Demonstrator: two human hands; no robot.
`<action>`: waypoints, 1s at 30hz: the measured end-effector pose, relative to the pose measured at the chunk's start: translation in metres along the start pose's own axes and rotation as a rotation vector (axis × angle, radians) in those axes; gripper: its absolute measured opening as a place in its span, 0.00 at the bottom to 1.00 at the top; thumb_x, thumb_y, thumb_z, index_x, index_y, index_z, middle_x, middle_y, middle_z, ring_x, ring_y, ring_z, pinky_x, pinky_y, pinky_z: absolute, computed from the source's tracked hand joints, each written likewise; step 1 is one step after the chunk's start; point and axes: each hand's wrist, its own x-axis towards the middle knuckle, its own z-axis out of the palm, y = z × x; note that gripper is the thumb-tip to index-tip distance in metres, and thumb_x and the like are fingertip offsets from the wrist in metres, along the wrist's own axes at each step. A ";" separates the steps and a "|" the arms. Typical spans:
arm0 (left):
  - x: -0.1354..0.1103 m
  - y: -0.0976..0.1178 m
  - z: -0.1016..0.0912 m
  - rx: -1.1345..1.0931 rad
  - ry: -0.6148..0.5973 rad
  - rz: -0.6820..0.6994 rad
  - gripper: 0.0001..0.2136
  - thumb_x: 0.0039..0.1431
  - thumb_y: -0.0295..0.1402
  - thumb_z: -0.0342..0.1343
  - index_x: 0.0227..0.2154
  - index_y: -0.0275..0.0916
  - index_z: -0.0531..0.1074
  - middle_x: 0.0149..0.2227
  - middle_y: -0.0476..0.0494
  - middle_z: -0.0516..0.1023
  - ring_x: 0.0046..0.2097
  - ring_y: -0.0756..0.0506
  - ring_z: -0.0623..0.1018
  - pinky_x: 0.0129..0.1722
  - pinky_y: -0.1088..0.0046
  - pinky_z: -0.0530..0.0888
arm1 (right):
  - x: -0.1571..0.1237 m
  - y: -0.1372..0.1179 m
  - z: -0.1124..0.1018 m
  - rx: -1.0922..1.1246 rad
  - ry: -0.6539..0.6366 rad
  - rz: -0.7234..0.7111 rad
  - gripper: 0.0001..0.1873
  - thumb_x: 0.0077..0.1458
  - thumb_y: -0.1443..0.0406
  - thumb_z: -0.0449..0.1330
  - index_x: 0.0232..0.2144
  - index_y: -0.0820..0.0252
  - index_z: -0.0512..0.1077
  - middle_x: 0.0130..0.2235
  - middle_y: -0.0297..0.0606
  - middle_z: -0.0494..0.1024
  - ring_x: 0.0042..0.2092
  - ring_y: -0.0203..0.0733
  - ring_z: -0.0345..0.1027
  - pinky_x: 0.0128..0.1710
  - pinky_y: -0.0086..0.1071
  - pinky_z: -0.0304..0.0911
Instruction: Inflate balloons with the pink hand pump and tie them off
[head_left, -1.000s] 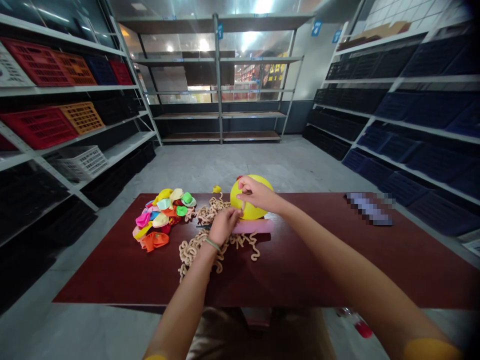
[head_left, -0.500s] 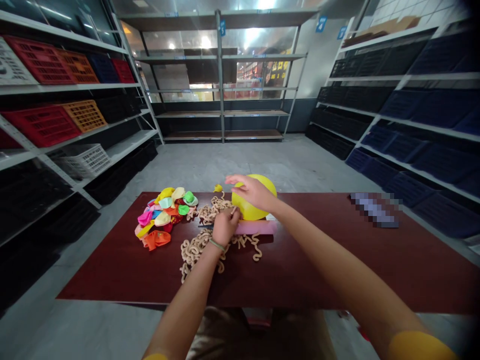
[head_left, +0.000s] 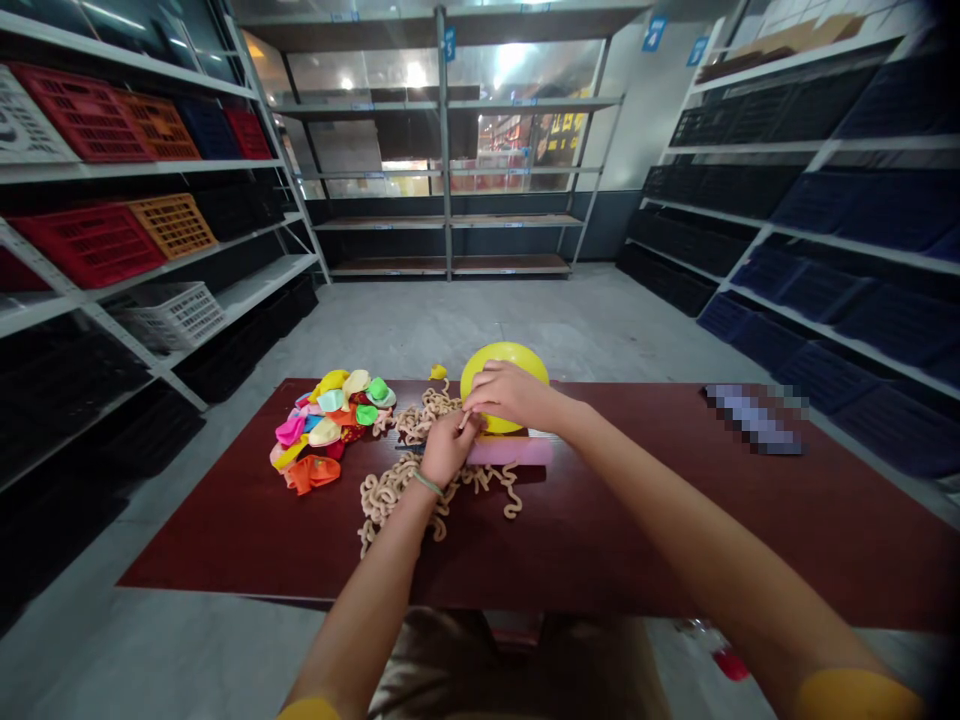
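Note:
An inflated yellow balloon (head_left: 534, 368) sits at the far edge of the table, behind my hands. My left hand (head_left: 448, 447) is closed at its near left side, thumb and fingers pinched together where the balloon's neck seems to be. Reaching across the balloon's front, my right hand (head_left: 517, 393) is closed too, its fingertips meeting those of my left hand. The neck itself is hidden by the fingers. Just below lies a pink tube (head_left: 517, 452), which looks like a hand pump with a dark tip on the left. Tan curly, worm-like pieces (head_left: 386, 497) lie around my left wrist.
A pile of limp, multicoloured balloons (head_left: 330, 425) lies at the left of the table (head_left: 600, 540). A small yellow piece (head_left: 438, 372) is at the far edge. On the right is a blurred-out flat object (head_left: 754, 420). Shelves with crates (head_left: 172, 225) stand around.
My right hand has come down and left from its raised, spread pose, and its fingers have closed beside my left fingertips. My left hand stays pinched in about the same place.

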 end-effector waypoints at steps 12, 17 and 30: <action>0.007 0.001 0.001 -0.560 0.110 -0.423 0.13 0.58 0.39 0.52 0.26 0.36 0.75 0.24 0.47 0.76 0.24 0.50 0.73 0.27 0.73 0.71 | -0.024 -0.010 0.023 0.026 0.281 0.259 0.08 0.59 0.67 0.51 0.35 0.53 0.70 0.42 0.34 0.75 0.48 0.43 0.64 0.50 0.41 0.51; 0.007 0.001 0.000 -0.640 0.094 -0.429 0.14 0.54 0.44 0.58 0.29 0.35 0.74 0.27 0.46 0.77 0.27 0.51 0.73 0.30 0.74 0.72 | -0.041 -0.019 0.050 -0.016 0.457 0.281 0.08 0.59 0.68 0.52 0.35 0.52 0.71 0.51 0.33 0.74 0.61 0.46 0.56 0.61 0.49 0.43; 0.000 0.004 0.008 -0.091 -0.098 -0.107 0.11 0.59 0.41 0.55 0.29 0.37 0.72 0.28 0.48 0.74 0.30 0.50 0.70 0.32 0.76 0.67 | -0.068 -0.012 0.093 0.134 0.705 0.488 0.10 0.62 0.61 0.54 0.38 0.50 0.76 0.48 0.39 0.71 0.56 0.47 0.60 0.56 0.47 0.56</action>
